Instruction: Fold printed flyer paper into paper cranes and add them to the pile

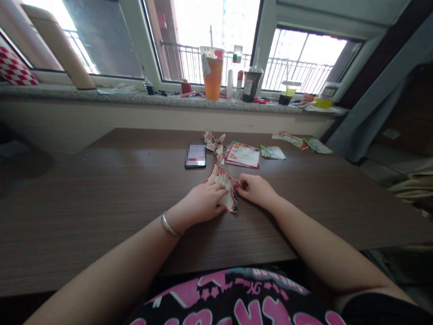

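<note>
A printed paper sheet (221,177) with a red border lies on the table (135,189) in front of me, its right side gathered into folds. My left hand (206,201) rests across the sheet, fingers stretched out and pressing it down. At the right edge, my right hand (255,189) pinches the crumpled part between thumb and fingers. Just beyond are several folded paper pieces (214,145), a phone (195,155) with a lit screen, and a stack of flat printed sheets (242,155).
Small green-and-white cards (272,152) and more printed strips (293,140) lie at the back right of the table. Along the windowsill (135,98) stand an orange drink cup (213,76), a dark drink cup (251,85) and bottles. A tall tan cylinder (64,49) leans at the left.
</note>
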The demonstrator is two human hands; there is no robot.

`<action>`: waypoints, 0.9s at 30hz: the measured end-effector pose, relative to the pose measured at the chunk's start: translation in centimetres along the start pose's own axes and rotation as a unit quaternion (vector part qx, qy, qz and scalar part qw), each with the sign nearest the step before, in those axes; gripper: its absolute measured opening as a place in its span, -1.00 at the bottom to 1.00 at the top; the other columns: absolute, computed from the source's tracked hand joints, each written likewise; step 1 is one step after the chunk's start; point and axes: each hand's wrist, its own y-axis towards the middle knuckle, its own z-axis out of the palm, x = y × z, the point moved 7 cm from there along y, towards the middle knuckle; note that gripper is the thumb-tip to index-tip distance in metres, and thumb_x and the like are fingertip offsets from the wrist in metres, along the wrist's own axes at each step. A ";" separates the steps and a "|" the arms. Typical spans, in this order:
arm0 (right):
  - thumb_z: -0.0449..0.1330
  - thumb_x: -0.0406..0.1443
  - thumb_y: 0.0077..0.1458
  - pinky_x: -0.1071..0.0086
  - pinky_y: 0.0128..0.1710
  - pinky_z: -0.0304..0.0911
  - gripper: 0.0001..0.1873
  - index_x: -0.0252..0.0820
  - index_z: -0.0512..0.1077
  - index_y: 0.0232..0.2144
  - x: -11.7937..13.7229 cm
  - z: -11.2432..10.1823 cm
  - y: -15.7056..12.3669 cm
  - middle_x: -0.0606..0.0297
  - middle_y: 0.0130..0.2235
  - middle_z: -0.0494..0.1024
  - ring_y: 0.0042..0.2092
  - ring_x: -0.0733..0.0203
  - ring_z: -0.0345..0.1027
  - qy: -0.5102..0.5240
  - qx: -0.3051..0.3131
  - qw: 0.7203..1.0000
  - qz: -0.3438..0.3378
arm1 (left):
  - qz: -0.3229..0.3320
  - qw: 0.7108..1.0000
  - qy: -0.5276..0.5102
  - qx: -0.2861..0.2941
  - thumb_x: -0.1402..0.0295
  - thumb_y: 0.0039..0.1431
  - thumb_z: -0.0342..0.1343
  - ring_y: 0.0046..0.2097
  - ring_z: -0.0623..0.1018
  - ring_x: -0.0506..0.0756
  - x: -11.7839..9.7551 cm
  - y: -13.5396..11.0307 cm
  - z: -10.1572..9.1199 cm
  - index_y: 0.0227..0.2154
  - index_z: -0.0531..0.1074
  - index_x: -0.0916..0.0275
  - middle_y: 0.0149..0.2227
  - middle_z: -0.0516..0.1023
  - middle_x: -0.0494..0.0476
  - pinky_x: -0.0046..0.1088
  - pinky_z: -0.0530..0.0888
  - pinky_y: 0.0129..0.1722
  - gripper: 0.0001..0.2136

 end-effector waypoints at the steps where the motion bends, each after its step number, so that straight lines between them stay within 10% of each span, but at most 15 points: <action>1: 0.17 -0.21 0.02 0.44 -0.45 0.07 -0.86 -0.13 0.33 -0.47 -0.1 0.1 0.0 0.31 -0.42 0.52 -0.39 0.22 0.35 0.006 0.000 1.000 0.002 | 0.001 1.000 -0.006 0.000 0.23 0.16 0.11 0.07 0.40 0.25 0.0 0.0 0.0 -0.05 0.42 0.28 -0.01 0.47 0.26 -0.20 0.33 0.12 -0.67; 16: 0.19 -0.29 -0.03 0.46 -0.48 0.12 -0.91 -0.21 0.37 -0.43 -1.8 1.1 0.8 0.41 -0.52 0.42 -0.49 0.34 0.24 0.249 -0.035 0.968 0.006 | -0.045 0.995 -0.067 -0.052 0.28 0.06 0.19 0.04 0.46 0.26 1.5 -0.1 0.5 0.10 0.22 0.24 0.05 0.42 0.27 -0.17 0.42 0.04 -0.46; 27: 0.17 -0.30 0.00 0.47 -0.49 0.03 -0.87 -0.18 0.27 -0.51 -0.5 0.7 0.5 0.44 -0.54 0.34 -0.51 0.36 0.16 0.176 -0.014 0.983 -0.051 | -0.017 0.984 -0.069 -0.160 0.27 0.08 0.19 0.23 0.27 0.29 1.1 0.0 -1.2 0.26 0.00 0.25 0.22 0.19 0.35 -0.11 0.34 0.18 -0.28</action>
